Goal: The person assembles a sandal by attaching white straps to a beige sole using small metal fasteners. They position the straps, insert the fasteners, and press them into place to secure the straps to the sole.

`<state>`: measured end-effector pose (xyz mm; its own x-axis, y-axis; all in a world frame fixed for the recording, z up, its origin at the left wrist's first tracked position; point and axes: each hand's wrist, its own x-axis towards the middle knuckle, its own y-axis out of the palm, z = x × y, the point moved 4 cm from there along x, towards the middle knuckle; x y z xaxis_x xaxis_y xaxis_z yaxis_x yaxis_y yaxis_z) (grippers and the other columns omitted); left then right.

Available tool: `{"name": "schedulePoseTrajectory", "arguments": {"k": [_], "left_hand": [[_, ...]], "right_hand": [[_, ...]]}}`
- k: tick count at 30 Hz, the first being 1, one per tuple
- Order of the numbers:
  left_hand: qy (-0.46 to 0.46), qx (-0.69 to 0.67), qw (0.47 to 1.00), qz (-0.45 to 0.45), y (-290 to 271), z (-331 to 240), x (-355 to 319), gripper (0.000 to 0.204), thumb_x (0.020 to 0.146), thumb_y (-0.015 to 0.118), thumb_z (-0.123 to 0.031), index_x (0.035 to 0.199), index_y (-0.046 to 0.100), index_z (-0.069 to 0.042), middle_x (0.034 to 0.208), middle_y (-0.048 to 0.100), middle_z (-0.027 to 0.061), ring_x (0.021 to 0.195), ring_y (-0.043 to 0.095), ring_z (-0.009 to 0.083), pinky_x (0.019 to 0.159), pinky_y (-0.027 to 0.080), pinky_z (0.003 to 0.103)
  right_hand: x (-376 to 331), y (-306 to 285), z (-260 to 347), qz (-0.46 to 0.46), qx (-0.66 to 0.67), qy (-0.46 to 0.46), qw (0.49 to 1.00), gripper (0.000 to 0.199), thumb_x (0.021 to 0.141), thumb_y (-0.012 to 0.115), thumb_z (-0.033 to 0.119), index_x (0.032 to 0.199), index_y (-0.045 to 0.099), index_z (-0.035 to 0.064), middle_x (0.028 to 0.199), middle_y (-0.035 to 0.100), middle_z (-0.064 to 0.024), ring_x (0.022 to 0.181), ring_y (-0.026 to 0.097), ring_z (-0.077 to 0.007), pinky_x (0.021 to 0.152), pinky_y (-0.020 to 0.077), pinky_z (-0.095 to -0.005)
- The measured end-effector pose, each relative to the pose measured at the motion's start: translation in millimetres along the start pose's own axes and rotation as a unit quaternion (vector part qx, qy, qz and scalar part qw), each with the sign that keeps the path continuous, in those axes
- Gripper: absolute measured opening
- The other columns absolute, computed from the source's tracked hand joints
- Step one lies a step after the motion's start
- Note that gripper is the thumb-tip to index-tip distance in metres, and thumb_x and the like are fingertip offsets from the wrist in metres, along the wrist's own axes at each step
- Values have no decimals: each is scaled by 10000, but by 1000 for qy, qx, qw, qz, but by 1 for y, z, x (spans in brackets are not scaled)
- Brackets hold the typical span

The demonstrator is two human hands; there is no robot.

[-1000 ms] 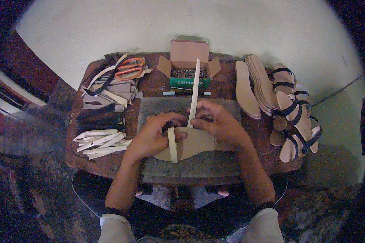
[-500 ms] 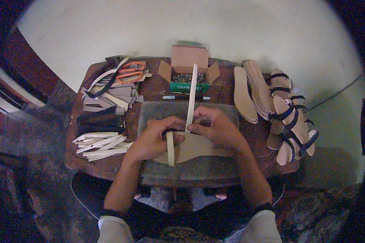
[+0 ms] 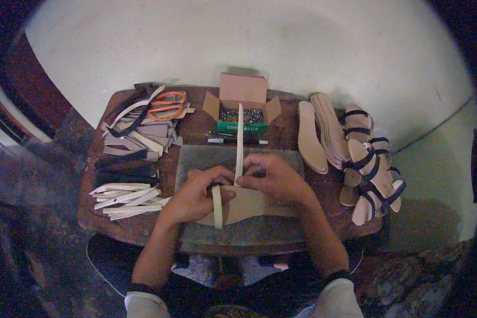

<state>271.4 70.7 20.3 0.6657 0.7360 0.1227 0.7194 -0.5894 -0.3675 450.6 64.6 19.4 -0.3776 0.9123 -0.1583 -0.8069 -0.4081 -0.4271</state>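
Head view, looking down: both hands meet over a tan sandal insole (image 3: 254,204) lying flat on a grey work slab (image 3: 196,159) in the middle of the bench (image 3: 196,127). The insole's long axis runs roughly left to right, crosswise to the person, with one end under the left hand and the other end toward the right forearm. The left hand (image 3: 193,199) presses down on the insole, its fingers clenched around a cream strap (image 3: 217,206) that runs down over the insole toward the person. The right hand (image 3: 273,177) pinches a second cream strap (image 3: 239,140) between thumb and fingers; this strap stands nearly upright, its long axis pointing away from the person toward an open cardboard box of small nails (image 3: 242,106). Orange-handled scissors (image 3: 164,105) lie at the far left on a pile of cut pieces. Loose cream strips (image 3: 124,195) lie left of the slab. Bare insoles (image 3: 310,138) and finished strapped sandals (image 3: 371,164) are stacked at the right.
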Motion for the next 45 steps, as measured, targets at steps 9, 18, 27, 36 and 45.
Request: {"name": "schedulePoseTrajectory", "arguments": {"k": [9, 18, 27, 36, 45], "left_hand": [[-37, -42, 998, -28, -8, 6, -7, 279, 808, 683, -121, 1062, 595, -42, 817, 647, 66, 746, 594, 117, 660, 483, 297], [-115, -118, 984, -74, -16, 14, -13, 277, 797, 692, -122, 1038, 601, -23, 823, 653, 63, 725, 591, 92, 637, 483, 278], [-61, -42, 994, -82, -17, 9, -12, 272, 793, 696, -110, 1036, 607, -26, 844, 661, 91, 776, 604, 123, 699, 490, 282], [-101, -73, 990, -68, -17, 11, -14, 294, 795, 690, -107, 1061, 596, -22, 849, 666, 88, 777, 618, 137, 702, 494, 288], [-75, -44, 994, -72, -18, 7, -13, 295, 802, 683, -115, 1069, 599, -21, 854, 676, 97, 801, 634, 149, 713, 500, 293]], "right_hand": [[42, -69, 23, -250, -213, -75, 941, 193, 808, 671, 168, 947, 667, 34, 832, 672, -91, 803, 639, -184, 739, 500, -334], [119, -65, 7, -232, -426, 11, 875, 173, 736, 660, 154, 886, 702, 78, 912, 679, -135, 889, 644, -312, 817, 501, -397], [145, -57, -11, -220, -453, -25, 863, 197, 702, 672, 139, 892, 721, 114, 934, 685, -113, 901, 642, -315, 838, 504, -419], [147, -48, 0, -190, -398, -36, 897, 211, 703, 671, 135, 906, 713, 94, 967, 643, -189, 939, 606, -361, 837, 496, -458], [146, -44, 5, -198, -411, -66, 887, 211, 716, 664, 107, 922, 714, 104, 909, 673, -154, 851, 642, -344, 806, 506, -433]]}}
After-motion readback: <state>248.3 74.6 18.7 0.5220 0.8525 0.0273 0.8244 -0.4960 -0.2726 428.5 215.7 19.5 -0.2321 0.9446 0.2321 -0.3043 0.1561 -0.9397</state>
